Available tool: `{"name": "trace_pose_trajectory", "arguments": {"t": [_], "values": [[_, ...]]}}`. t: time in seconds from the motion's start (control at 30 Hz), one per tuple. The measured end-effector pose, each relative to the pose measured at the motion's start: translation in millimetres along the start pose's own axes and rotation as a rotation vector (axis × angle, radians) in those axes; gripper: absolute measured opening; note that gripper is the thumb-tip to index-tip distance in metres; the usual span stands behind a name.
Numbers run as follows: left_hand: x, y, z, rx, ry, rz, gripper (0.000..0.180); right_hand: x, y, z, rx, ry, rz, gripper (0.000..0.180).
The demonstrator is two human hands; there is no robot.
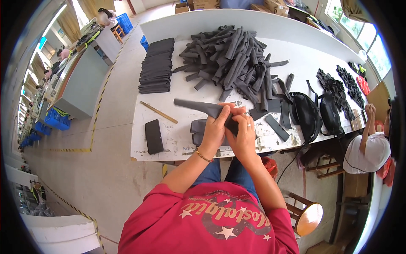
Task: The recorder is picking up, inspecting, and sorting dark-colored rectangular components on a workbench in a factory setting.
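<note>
Above the near part of the white table, my left hand (216,129) and my right hand (242,133) come together around a dark grey fabric strip (196,106). Its narrow end sticks out to the left, while the other end is partly hidden by my fingers. Both hands are closed on it, thumbs on top. Just below them lies a folded piece of grey fabric (198,131), partly covered by my left hand. Flat grey pieces (277,128) rest to the right of my hands.
A large loose heap of grey fabric tubes (237,59) fills the table's far middle, with a neat stack (156,65) left of it. A phone (154,136) and a wooden stick (158,112) lie at left. Black bags (306,114) sit at right, near another person (368,148).
</note>
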State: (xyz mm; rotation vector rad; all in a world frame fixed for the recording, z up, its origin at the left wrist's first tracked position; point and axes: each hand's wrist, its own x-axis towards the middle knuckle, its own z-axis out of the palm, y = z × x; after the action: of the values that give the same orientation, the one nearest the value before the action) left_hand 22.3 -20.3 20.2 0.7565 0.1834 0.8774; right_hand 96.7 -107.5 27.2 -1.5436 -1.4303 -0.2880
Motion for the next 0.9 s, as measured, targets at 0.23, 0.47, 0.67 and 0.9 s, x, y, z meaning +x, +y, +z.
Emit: {"name": "trace_pose_trajectory", "arguments": {"t": [0.23, 0.47, 0.67, 0.9], "values": [[-8.2, -11.1, 0.7, 0.004, 0.007, -0.031, 0.024, -5.4, 14.8, -4.0, 0.028, -0.104, -0.066, 0.033], [-2.0, 11.3, -10.6, -0.052, 0.109, -0.023, 0.025, -19.4, 18.0, -18.4, 0.052, -0.221, 0.007, 0.023], [-13.0, -18.7, -6.6, -0.141, 0.081, -0.060, 0.023, -7.9, 13.0, -4.2, 0.151, -0.168, 0.015, 0.013], [1.6, 28.9, -7.1, -0.120, 0.249, 0.066, 0.033, -3.0, 22.4, -16.1, 0.148, -0.250, -0.011, 0.019]]}}
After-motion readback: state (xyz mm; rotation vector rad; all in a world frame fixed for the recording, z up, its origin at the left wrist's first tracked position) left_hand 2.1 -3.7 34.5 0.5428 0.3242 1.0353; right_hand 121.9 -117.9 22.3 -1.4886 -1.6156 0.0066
